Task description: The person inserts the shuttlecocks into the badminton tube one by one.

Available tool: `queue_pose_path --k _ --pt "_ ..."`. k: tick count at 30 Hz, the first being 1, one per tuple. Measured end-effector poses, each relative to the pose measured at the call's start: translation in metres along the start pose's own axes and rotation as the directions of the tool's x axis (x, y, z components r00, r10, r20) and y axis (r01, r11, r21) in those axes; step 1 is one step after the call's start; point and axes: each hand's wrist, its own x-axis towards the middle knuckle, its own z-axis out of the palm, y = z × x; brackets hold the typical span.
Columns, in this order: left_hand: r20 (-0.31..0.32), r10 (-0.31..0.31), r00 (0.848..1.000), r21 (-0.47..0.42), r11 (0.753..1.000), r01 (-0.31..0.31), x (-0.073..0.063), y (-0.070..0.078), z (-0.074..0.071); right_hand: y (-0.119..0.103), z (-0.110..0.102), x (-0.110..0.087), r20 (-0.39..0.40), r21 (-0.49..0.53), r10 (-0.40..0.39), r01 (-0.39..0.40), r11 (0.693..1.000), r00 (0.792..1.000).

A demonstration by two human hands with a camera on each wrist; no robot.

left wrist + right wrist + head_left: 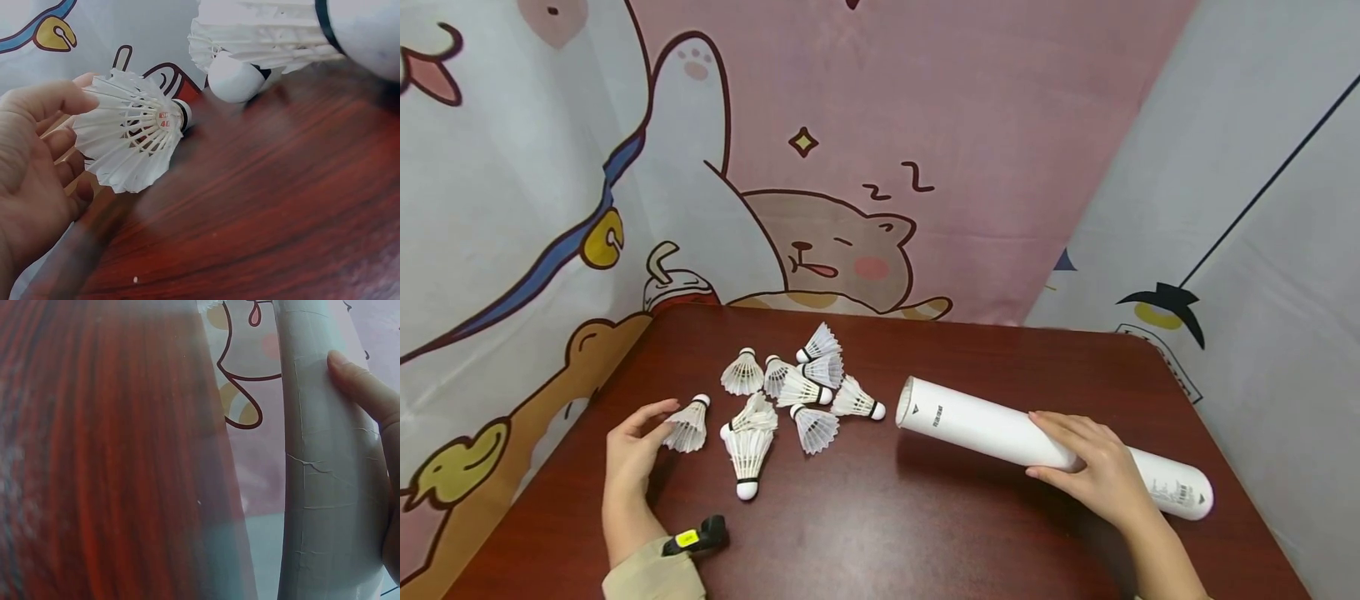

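Note:
My left hand [634, 446] is at the left of the table, beside a white feather shuttlecock [688, 427]. In the left wrist view the thumb lies over the feather edge of this shuttlecock [134, 134], with the other fingers behind, pinching the skirt; its cork points away from the palm. My right hand [1093, 467] grips a long white shuttlecock tube [977, 421] around its middle. The tube's open end faces left towards the shuttlecocks, raised above the table, and its far end slants down to the right. Wrinkles mark the tube [331, 469] in the right wrist view.
Several more shuttlecocks lie in a loose group on the brown table [850, 533], among them one [748, 454] nearest the front and one [857, 400] closest to the tube. A black strap with a yellow label [688, 539] is on the left wrist. A cartoon-printed curtain [985, 167] hangs behind.

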Motion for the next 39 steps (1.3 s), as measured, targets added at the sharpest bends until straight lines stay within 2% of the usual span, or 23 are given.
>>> queue_pose_path --k 4,10,14,19,22,26,32,39 --pt "-0.023 -0.003 1.000 0.016 1.000 0.003 0.001 -0.002 0.001 0.000 0.000 0.000 0.004 0.000 0.001 -0.001 1.000 1.000" --pt "-0.079 0.066 0.995 -0.030 0.997 -0.069 0.001 -0.004 0.003 0.000 -0.001 -0.001 0.033 -0.008 0.033 -0.033 0.999 0.999" --pt "-0.141 0.102 0.985 -0.044 0.993 -0.109 0.001 -0.003 0.003 0.000 -0.002 -0.002 0.061 0.006 0.071 -0.071 0.997 0.996" --pt "-0.203 0.139 0.969 -0.051 0.987 -0.152 0.002 -0.001 0.002 0.000 -0.001 -0.001 0.017 -0.005 0.022 -0.022 1.000 1.000" --pt "-0.240 0.147 0.960 -0.059 0.984 -0.166 0.001 0.003 0.002 0.000 -0.002 -0.001 0.017 -0.006 0.020 -0.020 1.000 1.000" --pt "-0.277 0.114 0.954 -0.127 0.980 -0.154 -0.001 0.011 0.002 0.000 -0.002 -0.003 0.039 -0.003 0.044 -0.043 0.999 0.998" --pt "-0.283 -0.002 0.959 -0.212 0.975 -0.061 -0.003 0.026 0.003 0.001 -0.002 -0.003 0.017 -0.007 0.025 -0.025 1.000 1.000" --pt "-0.256 -0.027 0.966 -0.252 0.967 -0.040 -0.006 0.045 0.009 0.001 -0.003 -0.001 0.004 -0.003 0.010 -0.010 1.000 1.000"
